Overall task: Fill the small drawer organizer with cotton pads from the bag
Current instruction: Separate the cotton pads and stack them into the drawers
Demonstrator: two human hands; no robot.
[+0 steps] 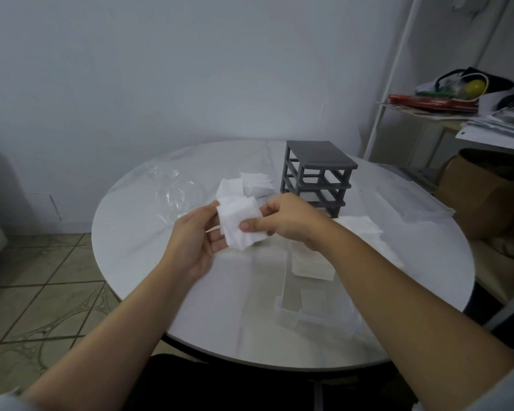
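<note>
Cotton pads [241, 226], a small white stack, are held over a round white table [190, 307]. A plain pale wall [161, 69] rises behind it, patterned floor tiles [42, 277] show at left, and a cluttered white shelf [398, 84] stands at right. A grey drawer frame [318, 179] stands at the table's back. A clear drawer [312, 310] lies near the front edge with pads stacked in its far end. A crumpled clear bag [172, 191] lies at left, with loose pads [250, 183] between it and the frame. The left hand [196, 244] cups the stack from below; the right hand [285, 221] pinches it, thumb on top.
</note>
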